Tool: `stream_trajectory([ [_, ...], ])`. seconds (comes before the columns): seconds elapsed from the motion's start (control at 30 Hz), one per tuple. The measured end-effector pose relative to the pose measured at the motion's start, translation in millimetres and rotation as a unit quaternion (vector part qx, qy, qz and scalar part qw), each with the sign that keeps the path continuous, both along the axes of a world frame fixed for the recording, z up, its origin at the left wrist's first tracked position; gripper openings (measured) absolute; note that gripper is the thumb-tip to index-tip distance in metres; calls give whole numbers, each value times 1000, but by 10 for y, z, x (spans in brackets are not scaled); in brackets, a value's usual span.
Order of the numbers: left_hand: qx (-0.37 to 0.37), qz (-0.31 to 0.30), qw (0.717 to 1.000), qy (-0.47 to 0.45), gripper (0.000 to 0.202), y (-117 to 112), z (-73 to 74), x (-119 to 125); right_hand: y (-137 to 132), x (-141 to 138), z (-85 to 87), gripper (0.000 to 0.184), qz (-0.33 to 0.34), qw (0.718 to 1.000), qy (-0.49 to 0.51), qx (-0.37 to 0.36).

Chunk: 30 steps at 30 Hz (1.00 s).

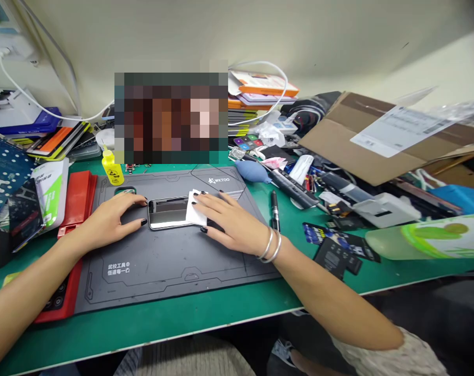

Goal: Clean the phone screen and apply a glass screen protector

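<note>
A smartphone (168, 213) lies flat, its dark glossy screen up, on a grey work mat (162, 282). My left hand (109, 219) rests at the phone's left end, thumb and forefinger spread near its corners; whether they touch it I cannot tell. With fingers pressed down, my right hand (232, 222) holds a folded white wipe (196, 213) against the right part of the screen and hides that end. Just behind my left hand, a dark green object (126, 191) shows in part.
A yellow dropper bottle (113, 169) stands behind the mat. On the left is a red holder (76, 201). To the right lie a blue air blower (253, 171), a black pen-like tool (275, 209), black batteries (333, 256), a drink bottle (425, 239) and a cardboard box (338, 136).
</note>
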<state>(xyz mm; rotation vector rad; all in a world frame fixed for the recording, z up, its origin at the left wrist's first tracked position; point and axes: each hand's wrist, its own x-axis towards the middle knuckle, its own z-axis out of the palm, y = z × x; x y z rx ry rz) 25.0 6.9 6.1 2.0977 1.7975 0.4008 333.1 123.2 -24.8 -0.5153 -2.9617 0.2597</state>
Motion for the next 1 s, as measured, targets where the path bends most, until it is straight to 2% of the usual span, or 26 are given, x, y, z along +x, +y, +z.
stream_trajectory([
  [0.07, -2, -1, 1000, 0, 49, -2, -6, -2, -7, 12, 21, 52, -4, 1000, 1, 2],
  [0.23, 0, -4, 1000, -6, 49, -8, -24, -8, -46, 35, 60, 48, 43, 999, 6, -6],
  [0.4, 4, -3, 1000, -5, 47, -6, -30, -9, -21, 44, 40, 49, -3, 1000, 0, 9],
  [0.57, 2, -2, 1000, -5, 47, -5, -26, -5, -45, 46, 29, 53, 41, 999, -9, -9],
  [0.77, -2, 0, 1000, -6, 48, 0, -8, 13, -12, 56, -4, 53, -1, 1000, 3, -7],
  [0.9, -1, 1, 1000, -8, 48, 1, -12, 13, -78, 35, -11, 55, 61, 998, 0, -26],
  [1.0, -1, -2, 1000, -8, 50, 6, -17, 10, -62, 27, 0, 52, 44, 999, -11, -15],
])
